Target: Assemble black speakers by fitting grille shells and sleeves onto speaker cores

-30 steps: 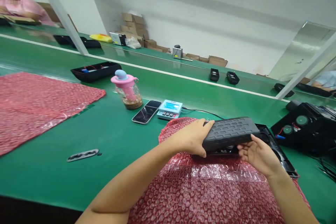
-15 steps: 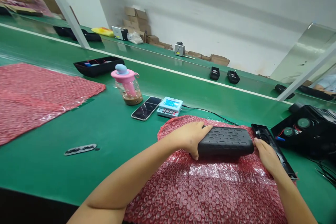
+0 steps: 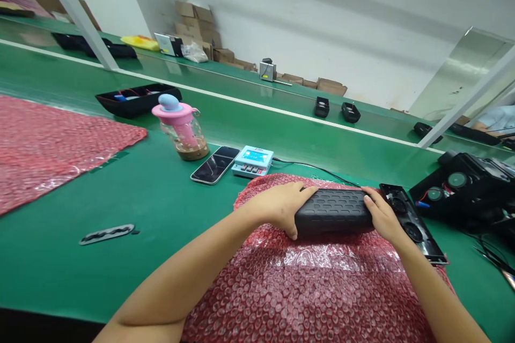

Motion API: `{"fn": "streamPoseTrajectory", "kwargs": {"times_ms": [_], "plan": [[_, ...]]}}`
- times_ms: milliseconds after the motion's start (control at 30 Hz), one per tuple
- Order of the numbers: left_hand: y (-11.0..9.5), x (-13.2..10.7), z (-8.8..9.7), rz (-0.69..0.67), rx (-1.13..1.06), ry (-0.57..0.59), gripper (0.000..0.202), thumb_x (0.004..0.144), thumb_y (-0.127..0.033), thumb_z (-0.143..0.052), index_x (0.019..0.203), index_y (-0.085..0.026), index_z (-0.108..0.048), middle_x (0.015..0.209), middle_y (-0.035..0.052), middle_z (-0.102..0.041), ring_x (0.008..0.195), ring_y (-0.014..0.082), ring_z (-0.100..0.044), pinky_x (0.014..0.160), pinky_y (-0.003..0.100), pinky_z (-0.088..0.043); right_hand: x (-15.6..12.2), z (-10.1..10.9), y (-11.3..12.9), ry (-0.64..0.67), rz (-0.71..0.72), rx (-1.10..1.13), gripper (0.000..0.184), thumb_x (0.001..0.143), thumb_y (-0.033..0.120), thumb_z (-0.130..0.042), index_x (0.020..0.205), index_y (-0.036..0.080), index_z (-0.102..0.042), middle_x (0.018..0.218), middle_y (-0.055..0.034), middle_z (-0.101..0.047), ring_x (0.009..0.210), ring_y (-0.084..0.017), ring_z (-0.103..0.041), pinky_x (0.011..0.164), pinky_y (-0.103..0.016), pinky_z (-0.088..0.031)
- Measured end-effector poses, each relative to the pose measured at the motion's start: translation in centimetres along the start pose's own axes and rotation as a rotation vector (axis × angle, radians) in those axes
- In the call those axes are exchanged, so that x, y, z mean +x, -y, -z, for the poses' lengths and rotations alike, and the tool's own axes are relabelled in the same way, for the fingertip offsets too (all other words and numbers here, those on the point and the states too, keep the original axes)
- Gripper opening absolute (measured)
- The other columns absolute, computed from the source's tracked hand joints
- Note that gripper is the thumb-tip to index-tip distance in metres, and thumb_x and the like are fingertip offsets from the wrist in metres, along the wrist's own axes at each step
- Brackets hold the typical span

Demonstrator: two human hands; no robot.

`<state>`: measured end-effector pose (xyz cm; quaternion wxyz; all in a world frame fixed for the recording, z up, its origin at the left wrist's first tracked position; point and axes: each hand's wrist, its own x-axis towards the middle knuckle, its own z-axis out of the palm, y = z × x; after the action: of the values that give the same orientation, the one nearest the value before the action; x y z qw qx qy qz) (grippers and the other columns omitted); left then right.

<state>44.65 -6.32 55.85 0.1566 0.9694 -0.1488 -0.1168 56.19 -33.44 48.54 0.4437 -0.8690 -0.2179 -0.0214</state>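
A black speaker housing [image 3: 336, 211] with a pattern of raised dashes lies lengthwise on red bubble wrap [image 3: 306, 289]. My left hand [image 3: 287, 206] grips its left end, thumb on the near side and fingers over the top. Around the right end my right hand [image 3: 382, 214] is closed, its fingers reaching over the top edge. Just right of that hand rests a black panel [image 3: 412, 230] with round driver openings. The underside of the housing is hidden.
Behind the wrap are a light-blue meter [image 3: 253, 161] with a cable, a phone [image 3: 216, 165] and a pink-lidded bottle [image 3: 185, 134]. An open black housing [image 3: 137, 99] stands at left, above a grey strip [image 3: 107, 234]. Speaker parts [image 3: 462, 187] crowd the right.
My right hand has moved from the housing's right end up onto its top right edge. The left hand keeps its grip. The whole view has shifted slightly.
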Motion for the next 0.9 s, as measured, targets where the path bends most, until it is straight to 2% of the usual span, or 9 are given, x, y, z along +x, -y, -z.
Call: {"fn": "streamPoseTrajectory", "kwargs": {"times_ms": [200, 533, 667, 800, 900], "plan": [[0.1, 0.2, 0.2, 0.044, -0.04, 0.071, 0.114, 0.049, -0.036, -0.081, 0.144, -0.019, -0.022, 0.126, 0.0159, -0.048, 0.111, 0.0335, -0.049, 0.088, 0.043, -0.046, 0.1, -0.3, -0.3, -0.045, 0.029, -0.02, 0.057, 0.083, 0.059, -0.042, 0.114, 0.014, -0.059, 0.122, -0.0154, -0.059, 0.119, -0.029, -0.05, 0.106, -0.048, -0.032], [0.4, 0.1, -0.1, 0.064, -0.043, 0.065, 0.12, 0.044, -0.035, -0.083, 0.146, -0.022, -0.019, 0.129, 0.0154, -0.047, 0.112, 0.0336, -0.049, 0.09, 0.042, -0.045, 0.2, -0.7, -0.2, -0.099, 0.042, -0.04, 0.05, 0.084, 0.053, -0.043, 0.109, 0.015, -0.063, 0.117, -0.014, -0.063, 0.113, -0.029, -0.055, 0.102, -0.049, -0.037], [0.8, -0.1, 0.4, -0.019, -0.032, 0.093, 0.124, 0.042, -0.034, -0.084, 0.147, -0.019, -0.018, 0.135, 0.0167, -0.044, 0.12, 0.0341, -0.044, 0.096, 0.043, -0.042, -0.1, -0.6, -0.2, -0.109, 0.044, -0.043, 0.048, 0.084, 0.051, -0.044, 0.109, 0.015, -0.064, 0.116, -0.0137, -0.063, 0.113, -0.029, -0.055, 0.102, -0.048, -0.038], [1.9, -0.1, 1.2, -0.104, -0.107, 0.156, 0.121, 0.045, -0.027, -0.084, 0.147, -0.024, -0.019, 0.146, 0.0127, -0.036, 0.131, 0.0309, -0.037, 0.107, 0.043, -0.032, -0.5, -0.4, -0.2, -0.116, 0.043, -0.057, 0.049, 0.084, 0.051, -0.044, 0.111, 0.016, -0.063, 0.118, -0.0132, -0.062, 0.114, -0.028, -0.054, 0.103, -0.047, -0.037], [2.9, 0.2, 1.3, -0.124, -0.194, 0.165, 0.116, 0.047, -0.027, -0.085, 0.146, -0.023, -0.024, 0.148, 0.0115, -0.034, 0.135, 0.0278, -0.033, 0.111, 0.042, -0.027, -0.8, -0.4, 0.0, -0.129, 0.037, -0.072, 0.051, 0.084, 0.051, -0.042, 0.112, 0.014, -0.063, 0.119, -0.0136, -0.062, 0.114, -0.028, -0.054, 0.103, -0.046, -0.036]]}}
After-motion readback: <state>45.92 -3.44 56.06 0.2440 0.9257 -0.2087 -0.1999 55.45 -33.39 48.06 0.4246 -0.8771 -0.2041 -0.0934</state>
